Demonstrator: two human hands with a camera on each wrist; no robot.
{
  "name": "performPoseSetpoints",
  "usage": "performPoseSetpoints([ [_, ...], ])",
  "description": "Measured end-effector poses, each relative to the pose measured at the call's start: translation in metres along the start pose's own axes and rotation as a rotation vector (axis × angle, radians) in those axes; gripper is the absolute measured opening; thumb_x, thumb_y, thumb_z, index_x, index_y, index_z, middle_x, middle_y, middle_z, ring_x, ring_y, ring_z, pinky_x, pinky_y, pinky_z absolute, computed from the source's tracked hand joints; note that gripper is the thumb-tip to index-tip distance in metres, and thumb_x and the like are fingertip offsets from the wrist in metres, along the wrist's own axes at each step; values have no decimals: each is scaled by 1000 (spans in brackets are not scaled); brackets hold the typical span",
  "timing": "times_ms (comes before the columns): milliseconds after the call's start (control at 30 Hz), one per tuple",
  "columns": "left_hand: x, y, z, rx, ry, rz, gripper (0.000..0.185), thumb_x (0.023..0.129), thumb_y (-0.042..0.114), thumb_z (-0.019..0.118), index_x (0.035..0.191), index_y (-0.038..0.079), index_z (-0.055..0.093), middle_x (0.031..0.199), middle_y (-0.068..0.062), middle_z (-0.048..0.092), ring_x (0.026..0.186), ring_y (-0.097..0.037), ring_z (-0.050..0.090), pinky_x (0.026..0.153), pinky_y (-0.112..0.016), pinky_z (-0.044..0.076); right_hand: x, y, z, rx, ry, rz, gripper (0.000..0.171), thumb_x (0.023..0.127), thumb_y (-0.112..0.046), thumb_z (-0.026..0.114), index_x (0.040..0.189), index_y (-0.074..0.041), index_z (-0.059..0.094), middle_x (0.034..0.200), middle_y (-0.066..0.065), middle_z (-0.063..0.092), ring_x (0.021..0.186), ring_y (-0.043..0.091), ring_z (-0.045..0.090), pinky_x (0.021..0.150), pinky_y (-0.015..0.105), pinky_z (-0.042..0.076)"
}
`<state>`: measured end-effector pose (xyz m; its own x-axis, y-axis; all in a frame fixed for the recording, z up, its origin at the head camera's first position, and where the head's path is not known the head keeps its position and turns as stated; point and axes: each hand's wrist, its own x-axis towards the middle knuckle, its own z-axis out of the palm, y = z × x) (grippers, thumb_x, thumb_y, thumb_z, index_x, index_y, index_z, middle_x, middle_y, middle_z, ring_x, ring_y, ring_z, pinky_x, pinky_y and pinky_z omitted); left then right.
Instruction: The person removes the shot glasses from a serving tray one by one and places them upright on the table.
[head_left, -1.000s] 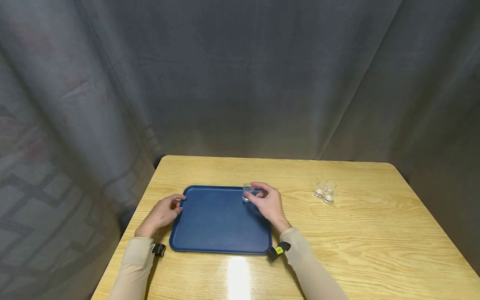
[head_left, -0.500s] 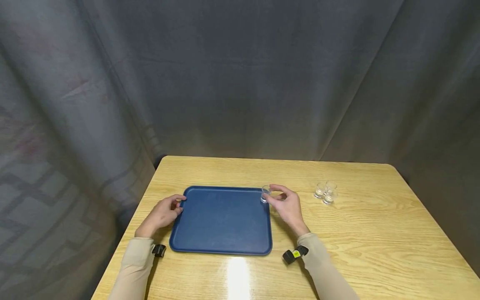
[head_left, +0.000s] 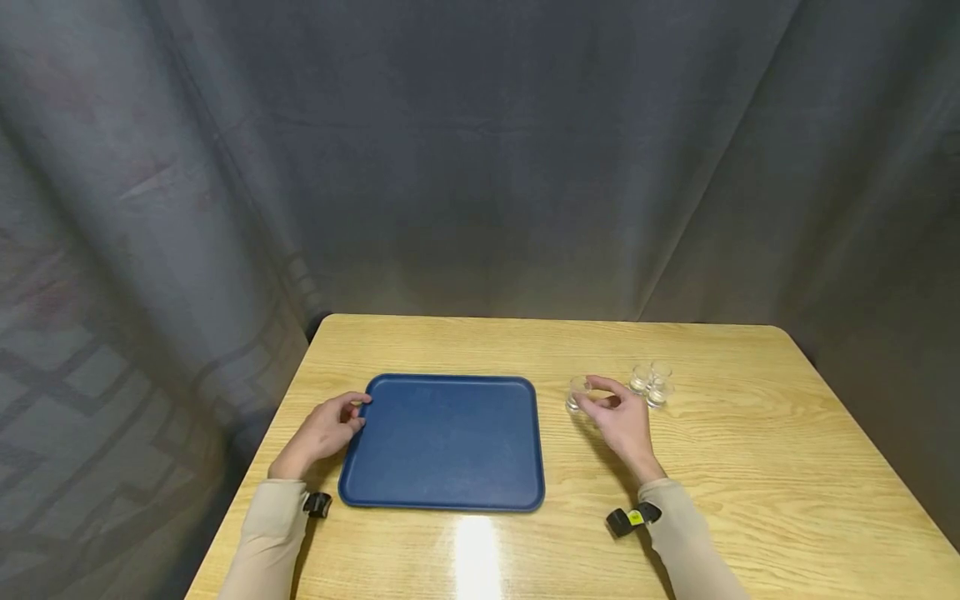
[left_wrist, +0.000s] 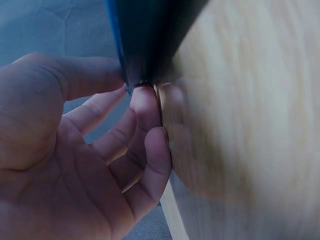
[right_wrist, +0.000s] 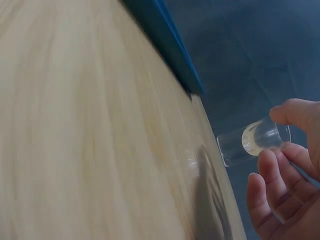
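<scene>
My right hand (head_left: 622,421) pinches a small clear shot glass (head_left: 576,403) near its rim, between thumb and fingers. The glass is upright, just right of the blue tray (head_left: 442,442); whether its base touches the table cannot be told. In the right wrist view the glass (right_wrist: 237,147) shows a thick base, and a hand (right_wrist: 295,185) holds its upper end. My left hand (head_left: 324,429) grips the tray's left edge; in the left wrist view the thumb is at the rim and curled fingers (left_wrist: 147,107) touch its underside. The tray lies flat with nothing on it.
Three more clear glasses (head_left: 657,395) stand close together on the wooden table (head_left: 750,442), beyond my right hand. A grey curtain (head_left: 480,167) hangs behind the table and along its sides. Each wrist wears a black camera (head_left: 621,522).
My right hand has carried the glass rightward, from over the tray's far right corner to beyond its right edge, nearer the other glasses. The left hand and the tray have stayed put.
</scene>
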<state>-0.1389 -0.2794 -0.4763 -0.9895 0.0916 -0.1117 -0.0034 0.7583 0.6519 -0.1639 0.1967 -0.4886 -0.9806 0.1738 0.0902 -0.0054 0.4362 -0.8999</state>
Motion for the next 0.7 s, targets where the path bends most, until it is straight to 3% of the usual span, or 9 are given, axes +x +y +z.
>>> performPoseSetpoints([
  [200, 1, 0, 0, 2, 2, 5, 35, 101, 3, 64, 136, 1, 66, 93, -5, 57, 82, -19, 54, 73, -32, 42, 0, 12, -19, -30, 65, 3, 39, 91, -27, 86, 123, -6, 78, 84, 5, 73, 68, 4, 60, 54, 21, 48],
  [533, 0, -1, 0, -2, -11, -6, 36, 102, 4, 64, 138, 1, 65, 96, -6, 57, 85, -20, 55, 73, -33, 42, 0, 22, -37, -83, 158, -17, 42, 90, -27, 87, 123, -3, 78, 115, 18, 77, 68, -1, 61, 54, 17, 46],
  [700, 0, -1, 1, -3, -8, -5, 37, 102, 3, 64, 138, 1, 64, 95, -6, 57, 83, -20, 55, 72, -33, 42, 0, 24, -44, -119, 191, -13, 40, 90, -26, 87, 122, -3, 78, 115, 20, 78, 68, -6, 59, 57, 15, 45],
])
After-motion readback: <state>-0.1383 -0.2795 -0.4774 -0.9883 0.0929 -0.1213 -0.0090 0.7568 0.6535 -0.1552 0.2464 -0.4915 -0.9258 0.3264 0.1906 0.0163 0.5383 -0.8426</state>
